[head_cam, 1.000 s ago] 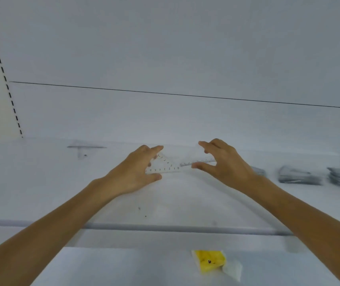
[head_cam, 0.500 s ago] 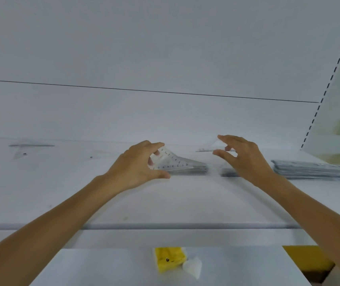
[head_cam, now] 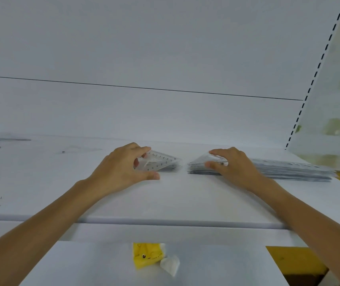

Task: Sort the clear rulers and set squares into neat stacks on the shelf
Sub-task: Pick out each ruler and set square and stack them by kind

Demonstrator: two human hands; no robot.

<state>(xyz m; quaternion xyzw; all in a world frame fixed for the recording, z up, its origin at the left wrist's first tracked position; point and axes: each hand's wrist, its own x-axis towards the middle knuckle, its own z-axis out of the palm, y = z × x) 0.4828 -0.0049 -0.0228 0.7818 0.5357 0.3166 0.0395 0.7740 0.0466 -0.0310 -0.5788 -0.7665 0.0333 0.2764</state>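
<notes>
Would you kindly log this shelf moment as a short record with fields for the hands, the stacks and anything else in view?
Left hand: grips a set square over the left stack
Right hand: thumb and fingers grip the right stack near its pointed end
Gap: the two stacks lie apart, points facing
Long stack: runs rightward from behind that hand; join hidden
Shelf: white, holds all the stacks
Below: yellow packet
</notes>
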